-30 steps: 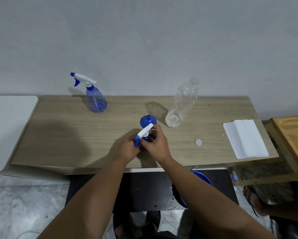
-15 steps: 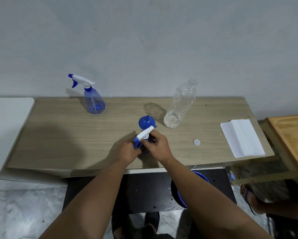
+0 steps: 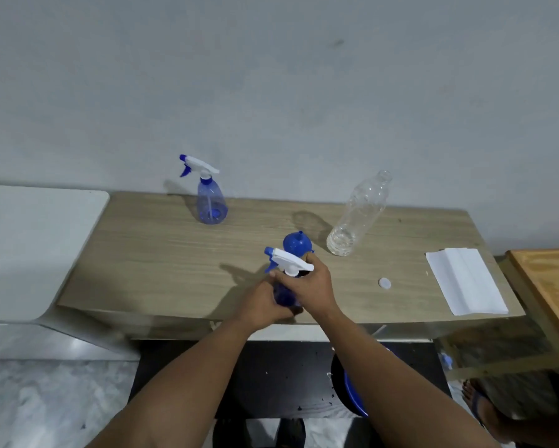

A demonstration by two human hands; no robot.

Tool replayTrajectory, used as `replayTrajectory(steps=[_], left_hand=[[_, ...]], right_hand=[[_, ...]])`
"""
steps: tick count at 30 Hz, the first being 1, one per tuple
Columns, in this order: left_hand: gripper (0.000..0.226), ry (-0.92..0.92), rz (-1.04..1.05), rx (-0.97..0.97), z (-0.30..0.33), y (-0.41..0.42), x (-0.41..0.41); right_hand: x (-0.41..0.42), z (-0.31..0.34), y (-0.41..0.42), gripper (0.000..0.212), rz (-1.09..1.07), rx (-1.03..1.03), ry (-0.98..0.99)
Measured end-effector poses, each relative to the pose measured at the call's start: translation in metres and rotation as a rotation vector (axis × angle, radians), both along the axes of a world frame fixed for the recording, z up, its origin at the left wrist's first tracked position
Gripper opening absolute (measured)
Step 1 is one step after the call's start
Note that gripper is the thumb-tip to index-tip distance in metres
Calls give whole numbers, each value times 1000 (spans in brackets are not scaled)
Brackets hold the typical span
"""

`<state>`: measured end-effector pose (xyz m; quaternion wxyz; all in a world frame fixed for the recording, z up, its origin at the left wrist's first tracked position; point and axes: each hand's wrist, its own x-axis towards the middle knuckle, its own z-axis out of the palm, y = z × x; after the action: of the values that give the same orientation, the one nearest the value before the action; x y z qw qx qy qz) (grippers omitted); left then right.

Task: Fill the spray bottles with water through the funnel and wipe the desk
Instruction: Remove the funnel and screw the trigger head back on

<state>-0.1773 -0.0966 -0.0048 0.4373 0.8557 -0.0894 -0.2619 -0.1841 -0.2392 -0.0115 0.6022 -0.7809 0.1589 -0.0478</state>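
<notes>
Centre frame, near the surface (image 3: 161,253) front edge: your left hand (image 3: 265,305) clamps the blue spray bottle (image 3: 283,294) body to steady it; your right hand (image 3: 310,282) grips its white trigger head (image 3: 288,258), likely screwing it. Funnel (image 3: 297,243) lies just behind; tissue (image 3: 465,279) waits right for wiping.

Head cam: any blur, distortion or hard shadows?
Head view: wide-angle bend tilts the clear bottle and bows the desk edges; soft blur on both hands around the near spray bottle; light is dim and even, casting soft shadows leftward; no glare.
</notes>
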Motion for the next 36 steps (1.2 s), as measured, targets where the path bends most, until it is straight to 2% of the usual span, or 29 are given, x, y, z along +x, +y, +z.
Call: replayTrajectory(steps=[3, 6, 11, 14, 17, 20, 26, 31, 34, 36], left_hand=[[47, 18, -63, 1, 17, 23, -2], [49, -17, -71, 4, 30, 53, -1], [91, -117, -126, 273, 28, 120, -1], [83, -214, 5, 420, 7, 164, -2], [76, -341, 165, 530, -12, 190, -1], [77, -424, 268, 585, -13, 194, -4], [72, -445, 340, 593, -21, 192, -5], [72, -437, 349, 583, -22, 192, -4], [73, -428, 367, 595, -22, 193, -4], [73, -430, 369, 610, -22, 195, -4]], right_hand=[[8, 15, 18, 32, 147, -28, -47], [17, 37, 47, 38, 275, -25, -77], [26, 49, 101, 44, 399, 112, -10], [26, 37, 125, 32, 385, 77, 77], [22, 15, 141, 14, 368, -34, 261], [13, -5, 151, 27, 406, -143, 372], [3, -14, 160, 29, 448, -247, 373], [10, -7, 163, 28, 450, -268, 371], [14, -10, 163, 17, 426, -250, 365], [15, -10, 162, 21, 421, -235, 363]])
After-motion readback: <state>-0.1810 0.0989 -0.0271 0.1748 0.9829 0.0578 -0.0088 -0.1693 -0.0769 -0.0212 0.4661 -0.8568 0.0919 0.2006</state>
